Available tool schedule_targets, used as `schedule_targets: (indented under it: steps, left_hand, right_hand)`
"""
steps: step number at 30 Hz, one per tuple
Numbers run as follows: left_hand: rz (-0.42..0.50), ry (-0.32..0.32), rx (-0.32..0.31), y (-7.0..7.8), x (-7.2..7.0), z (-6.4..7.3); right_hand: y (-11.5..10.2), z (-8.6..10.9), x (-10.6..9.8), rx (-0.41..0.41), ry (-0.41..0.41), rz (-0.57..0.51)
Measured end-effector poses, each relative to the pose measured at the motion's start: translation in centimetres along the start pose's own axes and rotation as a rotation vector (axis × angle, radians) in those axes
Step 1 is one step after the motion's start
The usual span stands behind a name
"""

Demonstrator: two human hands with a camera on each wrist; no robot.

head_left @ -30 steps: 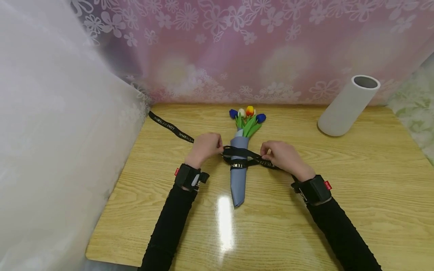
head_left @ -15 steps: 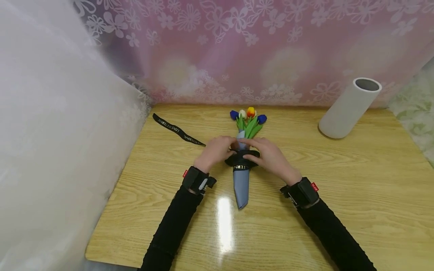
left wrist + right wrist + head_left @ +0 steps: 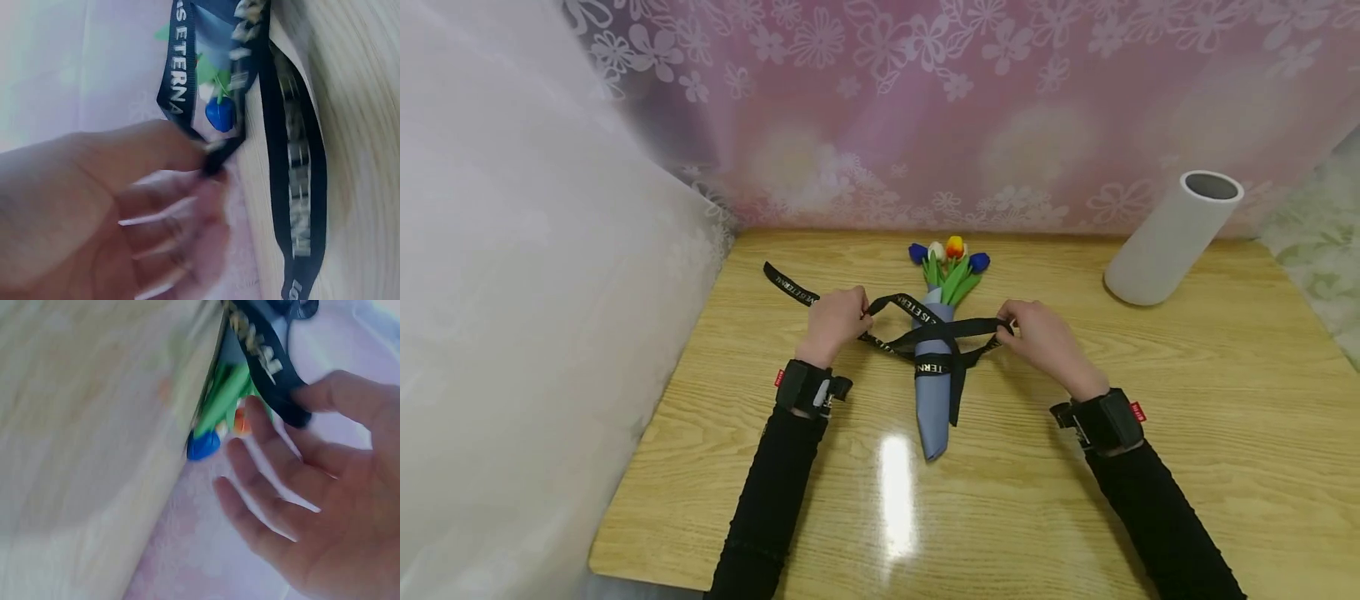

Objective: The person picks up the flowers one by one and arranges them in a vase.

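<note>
A small bouquet of tulips [image 3: 955,248] in blue, white and orange-red lies on the table, wrapped in blue-grey paper [image 3: 933,408]. Around its middle runs a black ribbon [image 3: 934,367] with pale lettering. My left hand [image 3: 837,321] pinches a ribbon loop on the bouquet's left, seen close up in the left wrist view with a blue tulip [image 3: 220,114] behind it. On the other side my right hand [image 3: 1037,337] pinches a second loop between thumb and finger. The ribbon parts cross over the wrap, and one tail hangs down along its right side.
A tall white vase [image 3: 1172,242] stands at the back right of the wooden table [image 3: 1150,467]. A loose ribbon end [image 3: 786,285] stretches out to the back left. Pink floral curtain [image 3: 880,125] hangs behind the table, with a white sheet at left.
Both hands came together over the bouquet, then drew apart to either side, each with a loop of ribbon. A tail now hangs down the wrap, and the far left end has slid inward.
</note>
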State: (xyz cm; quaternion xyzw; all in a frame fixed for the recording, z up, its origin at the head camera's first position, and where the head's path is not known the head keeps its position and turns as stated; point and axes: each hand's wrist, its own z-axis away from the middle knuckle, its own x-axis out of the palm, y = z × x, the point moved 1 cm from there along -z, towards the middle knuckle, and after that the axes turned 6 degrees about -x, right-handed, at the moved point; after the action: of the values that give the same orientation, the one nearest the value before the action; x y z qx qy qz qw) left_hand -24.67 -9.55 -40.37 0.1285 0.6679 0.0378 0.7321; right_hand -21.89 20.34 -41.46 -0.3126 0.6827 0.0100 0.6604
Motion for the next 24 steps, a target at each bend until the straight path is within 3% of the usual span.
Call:
schedule_targets:
  steps: [3, 9, 12, 18, 21, 24]
  left_hand:
    - [-0.012, 0.005, 0.010, 0.2, 0.3, -0.1]
    - [0.068, 0.128, 0.251, 2.6, 1.5, -0.3]
    - [0.062, 0.131, 0.298, 3.5, 2.1, -0.2]
    - [0.038, 0.158, 0.276, 3.0, 2.0, 0.2]
    - [0.023, 0.149, 0.222, 1.2, 1.6, 0.7]
    - [0.036, 0.123, 0.130, -1.5, 1.4, 1.7]
  right_hand:
    - [0.3, 0.0, -0.2, -0.017, -0.029, 0.022]
    - [-0.8, -0.6, 1.3, -0.196, -0.003, -0.009]
    - [-1.4, -0.7, 2.3, -0.267, 0.003, -0.012]
    - [-1.4, -0.2, 2.5, -0.218, 0.065, 0.008]
    - [-0.6, 0.6, 1.8, -0.136, 0.117, -0.008]
    - [0.6, 2.0, 1.0, -0.026, 0.160, -0.050]
